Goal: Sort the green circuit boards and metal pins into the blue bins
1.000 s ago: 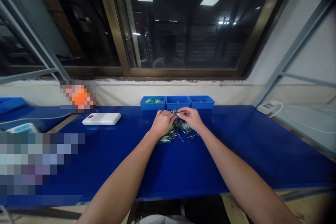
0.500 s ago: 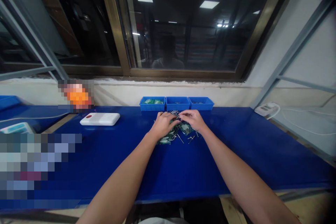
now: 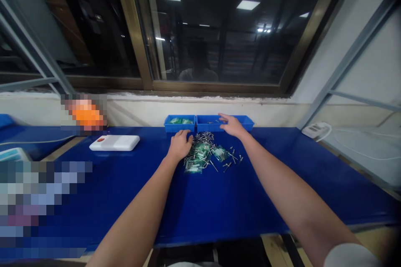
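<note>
R hand (image 3: 233, 125) spread, fingers reaching over middle blue bin (image 3: 207, 124), nothing visibly held; L hand (image 3: 180, 145) loosely curled, apparently empty, just left of loose pop rivets (image 3: 203, 137) and green packets (image 3: 219, 153), heaped in front of bin on blue bench (image 3: 125, 192).

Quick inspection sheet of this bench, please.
surface: blue bench top, glossy.
job's things: pile of loose metal rivets and green packets; three blue bins, the left one holding green packets.
clutter: white box with red button; blurred objects at left.
hands: left hand beside the pile, right hand at the bins' rim, both holding nothing visible.
cables: white cord at left, another white cord at right.
surroundings: dark window reflecting a person.
</note>
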### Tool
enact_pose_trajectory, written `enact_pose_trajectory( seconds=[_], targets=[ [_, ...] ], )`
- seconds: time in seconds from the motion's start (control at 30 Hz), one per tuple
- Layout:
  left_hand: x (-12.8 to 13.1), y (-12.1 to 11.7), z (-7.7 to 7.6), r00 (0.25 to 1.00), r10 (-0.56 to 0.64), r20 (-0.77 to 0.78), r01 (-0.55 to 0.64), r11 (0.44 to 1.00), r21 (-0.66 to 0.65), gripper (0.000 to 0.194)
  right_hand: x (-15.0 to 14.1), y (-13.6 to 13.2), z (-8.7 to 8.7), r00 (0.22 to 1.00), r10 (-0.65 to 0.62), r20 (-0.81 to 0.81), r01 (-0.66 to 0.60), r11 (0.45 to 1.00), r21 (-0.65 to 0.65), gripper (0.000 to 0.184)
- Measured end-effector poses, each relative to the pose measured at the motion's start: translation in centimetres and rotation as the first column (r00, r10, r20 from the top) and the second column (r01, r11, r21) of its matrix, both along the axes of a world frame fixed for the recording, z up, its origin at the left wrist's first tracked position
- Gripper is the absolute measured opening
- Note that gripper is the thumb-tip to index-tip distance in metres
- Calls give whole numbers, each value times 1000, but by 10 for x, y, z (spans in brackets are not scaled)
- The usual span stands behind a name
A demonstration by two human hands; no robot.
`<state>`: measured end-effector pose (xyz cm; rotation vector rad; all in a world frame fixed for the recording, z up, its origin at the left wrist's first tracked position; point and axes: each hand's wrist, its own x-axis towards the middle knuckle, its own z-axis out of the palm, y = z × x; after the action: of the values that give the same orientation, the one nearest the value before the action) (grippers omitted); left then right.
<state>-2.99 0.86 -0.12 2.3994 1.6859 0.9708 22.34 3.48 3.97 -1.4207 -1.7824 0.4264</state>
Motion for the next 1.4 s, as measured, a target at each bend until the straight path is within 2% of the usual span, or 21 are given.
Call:
enact_pose_trajectory(
  seconds=[0.1,0.2,0.3,0.4,0.6,0.83,1.1,1.23,1.4],
  targets=[
    [-2,4,-1,1000,-27,4,27,1000,-10,33,5,-6,-10,998,-25,-58,27,999,33,54],
    [-4,7,-1,998,-54,-18,53,998,-22,32,8,-20,-24,995,-46,-92,52,996,65,38],
    [-3,6,0,996,-78,-49,77,996,-36,31,10,-34,-36,994,-86,-62,89,995,46,24],
    [-1,4,3,992,-98,-79,96,995,-31,29,9,-44,-42,995,-100,10,100,995,8,19],
    [-2,4,7,989,-78,-126,77,997,-19,27,-1,-51,-40,990,-37,138,37,999,-1,14],
    [-3,3,11,988,40,-151,-70,978,-199,30,-6,-52,-39,971,-23,240,13,999,42,15],
    [2,4,10,978,-14,-207,-41,965,-258,29,-6,-52,-39,961,-42,274,28,998,57,17],
    [2,4,9,988,-13,-153,-29,963,-268,23,-6,-52,-38,963,-39,265,26,998,52,16],
    [0,7,9,999,-11,35,19,967,-253,14,-5,-53,-38,971,-39,237,28,998,50,16]
  ],
)
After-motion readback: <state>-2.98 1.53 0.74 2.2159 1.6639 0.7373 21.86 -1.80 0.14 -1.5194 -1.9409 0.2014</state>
